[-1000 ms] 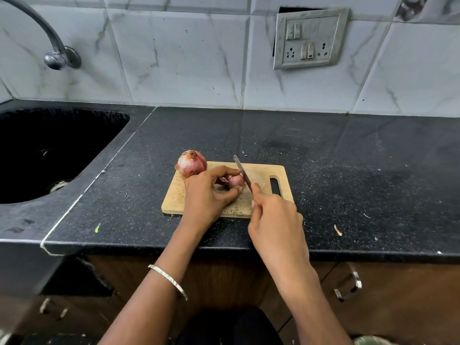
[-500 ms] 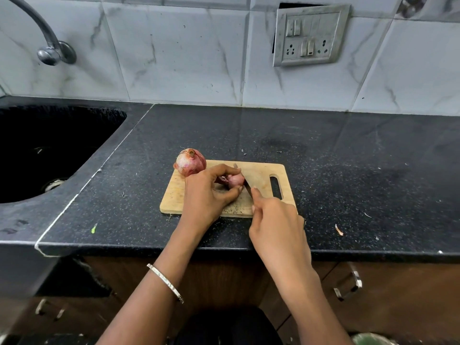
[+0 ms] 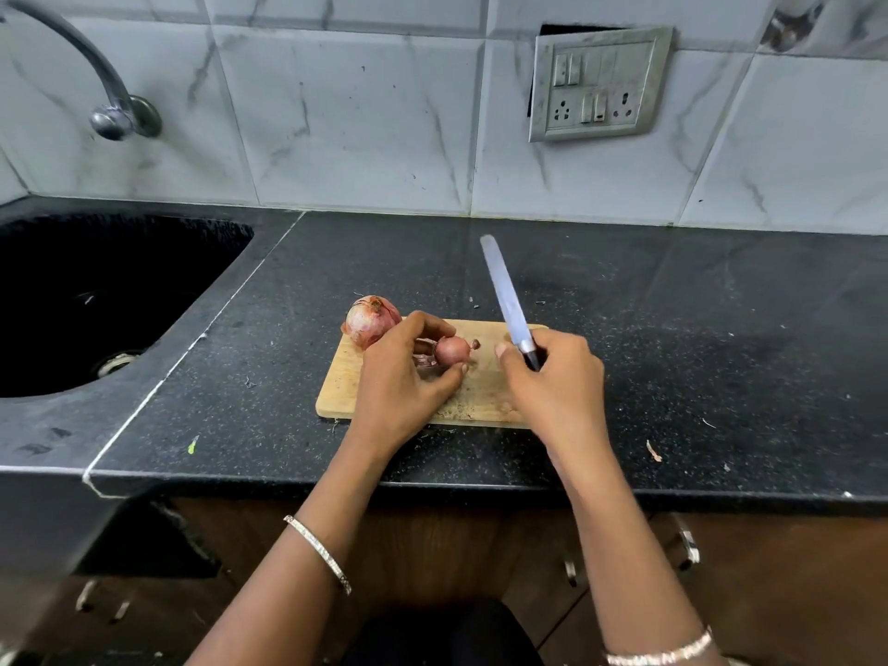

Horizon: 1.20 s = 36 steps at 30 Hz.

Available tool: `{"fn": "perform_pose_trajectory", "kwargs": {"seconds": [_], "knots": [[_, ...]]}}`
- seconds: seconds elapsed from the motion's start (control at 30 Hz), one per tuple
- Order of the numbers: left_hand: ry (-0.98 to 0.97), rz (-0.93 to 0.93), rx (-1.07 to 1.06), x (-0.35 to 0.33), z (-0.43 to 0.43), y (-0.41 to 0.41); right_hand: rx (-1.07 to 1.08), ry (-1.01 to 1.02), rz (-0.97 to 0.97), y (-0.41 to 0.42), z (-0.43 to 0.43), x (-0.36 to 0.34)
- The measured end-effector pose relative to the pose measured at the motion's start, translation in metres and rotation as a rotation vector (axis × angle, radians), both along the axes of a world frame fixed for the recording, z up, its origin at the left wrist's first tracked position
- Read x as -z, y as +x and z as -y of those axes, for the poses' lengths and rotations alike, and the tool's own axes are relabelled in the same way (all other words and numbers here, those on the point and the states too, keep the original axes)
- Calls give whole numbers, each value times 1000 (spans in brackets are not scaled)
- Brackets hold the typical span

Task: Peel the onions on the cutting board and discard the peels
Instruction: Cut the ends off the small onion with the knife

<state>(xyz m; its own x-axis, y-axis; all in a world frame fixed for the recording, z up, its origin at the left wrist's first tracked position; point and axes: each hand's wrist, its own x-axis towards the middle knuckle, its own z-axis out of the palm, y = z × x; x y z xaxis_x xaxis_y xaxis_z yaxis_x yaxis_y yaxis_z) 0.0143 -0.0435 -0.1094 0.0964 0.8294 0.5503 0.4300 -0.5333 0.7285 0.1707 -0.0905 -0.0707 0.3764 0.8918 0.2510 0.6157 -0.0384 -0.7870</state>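
Wooden cutting board (image 3: 485, 391) bears a big onion (image 3: 370, 322) at ten o'clock; left grip (image 3: 399, 382) holds small onion (image 3: 451, 350), right grip (image 3: 557, 382) clasps knife (image 3: 507, 295).

Onions, two: one large onion (image 3: 372, 320) and one small onion (image 3: 452, 350), plus one small cut-off piece (image 3: 475, 344); cutting board (image 3: 339, 386), one; knife (image 3: 507, 295), one. Hands, two: one left hand (image 3: 399, 391), one right hand (image 3: 557, 382); bangles, two, being one left bangle (image 3: 317, 552) and one right bangle (image 3: 663, 653). Fixtures: sink (image 3: 144, 262), one; tap (image 3: 110, 103), one; switch plate (image 3: 598, 84), one; loose scraps on the countertop (image 3: 672, 329), two counted, a pale scrap (image 3: 652, 451) and a green speck (image 3: 192, 444).
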Motion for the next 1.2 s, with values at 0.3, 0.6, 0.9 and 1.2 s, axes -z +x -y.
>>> {"fn": "perform_pose_trajectory", "kwargs": {"seconds": [0.3,0.6,0.9,1.2], "knots": [[33,-37,-3,-1,1,-2,-170,-124,-592,-2,-38,16],[62,-165,-40,3,-3,-1,-127,14,-512,-6,-30,22],[-4,-46,-5,2,-1,-1,37,73,-525,1,-37,31],[7,-23,37,0,1,-3,-115,47,-430,-1,-28,27]]}}
